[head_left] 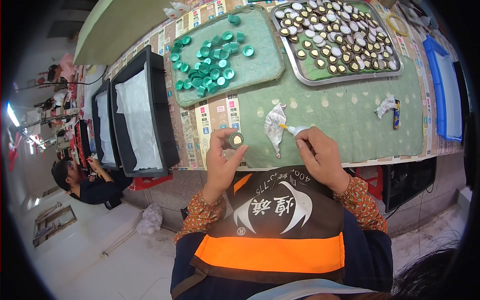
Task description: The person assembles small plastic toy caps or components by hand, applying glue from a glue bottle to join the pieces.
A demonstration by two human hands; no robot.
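My left hand (223,162) pinches a small round fluted cap (236,140) between thumb and fingers. The cap has a green ridged rim, and a cream-coloured piece shows in its middle. In my right hand (320,156) is a small white squeeze bottle (298,130), its thin orange-yellow nozzle pointing left. Between the two hands lies a crumpled, stained white cloth (274,129) on the green table cloth (340,120). The nozzle's tip is over or against that cloth's right edge; I cannot tell whether they touch.
Many green fluted caps (220,54) lie on a pale green lined tray (260,75). A metal tray (345,79) holds many round dark-and-white pieces. Black bins (167,115) stand left, a blue tray (434,55) right. A blue-yellow tube (396,114) lies by crumpled paper. Another person (95,180) sits at left.
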